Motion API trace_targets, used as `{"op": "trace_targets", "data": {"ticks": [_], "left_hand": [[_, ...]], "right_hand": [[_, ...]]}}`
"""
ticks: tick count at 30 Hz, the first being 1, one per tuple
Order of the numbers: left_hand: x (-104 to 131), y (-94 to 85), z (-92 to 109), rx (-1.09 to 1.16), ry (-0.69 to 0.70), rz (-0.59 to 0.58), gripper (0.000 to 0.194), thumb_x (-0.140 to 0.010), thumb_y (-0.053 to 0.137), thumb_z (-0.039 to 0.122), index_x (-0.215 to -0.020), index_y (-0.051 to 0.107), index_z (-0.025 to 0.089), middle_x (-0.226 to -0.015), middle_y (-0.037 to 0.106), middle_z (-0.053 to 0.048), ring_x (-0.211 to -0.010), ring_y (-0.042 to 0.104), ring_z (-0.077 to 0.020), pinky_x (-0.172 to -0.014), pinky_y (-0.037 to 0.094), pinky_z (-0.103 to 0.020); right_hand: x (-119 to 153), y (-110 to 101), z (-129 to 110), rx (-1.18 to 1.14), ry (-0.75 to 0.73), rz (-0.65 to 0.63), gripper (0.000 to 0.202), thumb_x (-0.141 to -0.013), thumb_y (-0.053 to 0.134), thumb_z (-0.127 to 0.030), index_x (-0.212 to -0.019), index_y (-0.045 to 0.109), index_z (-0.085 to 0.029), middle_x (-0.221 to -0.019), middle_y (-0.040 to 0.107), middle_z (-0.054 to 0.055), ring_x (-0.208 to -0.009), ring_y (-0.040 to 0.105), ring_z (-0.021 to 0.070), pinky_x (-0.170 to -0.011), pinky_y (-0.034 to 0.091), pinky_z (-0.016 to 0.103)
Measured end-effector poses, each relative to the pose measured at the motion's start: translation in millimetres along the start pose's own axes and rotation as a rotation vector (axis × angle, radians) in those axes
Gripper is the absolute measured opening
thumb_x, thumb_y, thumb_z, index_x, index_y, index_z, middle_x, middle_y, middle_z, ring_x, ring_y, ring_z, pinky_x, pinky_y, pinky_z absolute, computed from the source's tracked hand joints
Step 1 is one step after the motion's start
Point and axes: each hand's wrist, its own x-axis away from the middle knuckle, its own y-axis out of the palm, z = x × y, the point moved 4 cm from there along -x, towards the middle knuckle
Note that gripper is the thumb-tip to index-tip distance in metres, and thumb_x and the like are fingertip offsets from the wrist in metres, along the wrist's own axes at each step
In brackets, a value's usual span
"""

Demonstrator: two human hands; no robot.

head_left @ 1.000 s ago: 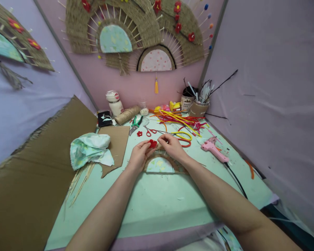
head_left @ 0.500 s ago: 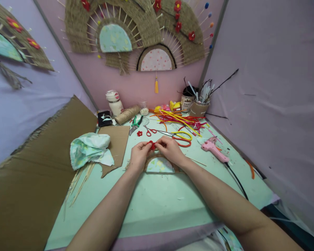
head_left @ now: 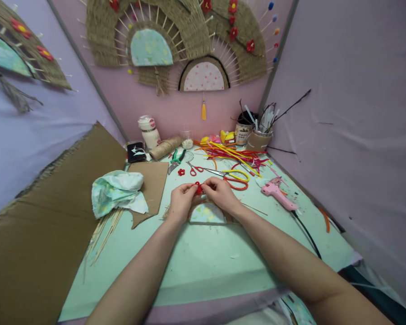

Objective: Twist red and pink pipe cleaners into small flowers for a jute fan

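Red craft flower (head_left: 198,188), one: pinched by left hand (head_left: 182,202) and right hand (head_left: 220,193), inward of bench's (head_left: 203,255) near edge; apparently shaping, calling for steady grip.

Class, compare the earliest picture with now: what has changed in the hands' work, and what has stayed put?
The right hand has moved left, its fingers now at the red piece; whether they grip it is unclear. The left hand still holds that piece. The pink glue gun and fabric half-circle stayed on the table.
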Motion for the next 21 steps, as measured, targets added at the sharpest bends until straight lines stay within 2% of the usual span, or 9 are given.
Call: {"op": "trace_targets", "data": {"ticks": [5, 12, 17, 21], "left_hand": [[0, 2.4, 6, 0.205, -0.096, -0.092, 0.016, -0.071, 0.061, 0.023, -0.078, 0.066, 0.010, -0.082, 0.071, -0.011, -0.076, 0.067, -0.0159, -0.069, 0.054, -0.025], [2, 4.1, 5, 0.181, -0.139, -0.107, 0.014, -0.069, 0.059, 0.018, -0.078, 0.065, 0.009, -0.085, 0.071, -0.012, -0.077, 0.066, -0.0149, -0.070, 0.053, -0.023], [1, 4.9, -2, 0.129, -0.136, -0.084, 0.017, -0.065, 0.067, 0.018, -0.080, 0.065, 0.010, -0.075, 0.069, -0.006, -0.066, 0.064, -0.0096, -0.064, 0.051, -0.018], [0, 4.0, -8, 0.122, -0.138, -0.068, 0.024, -0.062, 0.072, 0.023, -0.082, 0.064, 0.011, -0.066, 0.067, -0.003, -0.055, 0.060, -0.0086, -0.059, 0.051, -0.020]], "right_hand": [[-5, -3, 5, -0.064, 0.061, 0.037, 0.023, -0.082, 0.048, -0.033, -0.073, 0.062, -0.017, -0.068, 0.061, 0.000, -0.063, 0.052, 0.0128, -0.060, 0.039, 0.024], [-4, -4, 3, -0.044, 0.048, 0.066, 0.021, -0.081, 0.050, -0.032, -0.073, 0.062, -0.017, -0.070, 0.062, 0.001, -0.065, 0.053, 0.0130, -0.062, 0.040, 0.024], [-2, -1, 4, -0.019, 0.044, 0.041, 0.018, -0.079, 0.053, -0.031, -0.074, 0.063, -0.017, -0.072, 0.064, 0.002, -0.065, 0.055, 0.0133, -0.062, 0.042, 0.025], [-1, 2, 7, -0.008, 0.055, 0.014, 0.019, -0.080, 0.053, -0.032, -0.075, 0.064, -0.017, -0.070, 0.065, 0.002, -0.064, 0.055, 0.0131, -0.059, 0.040, 0.024]]}}
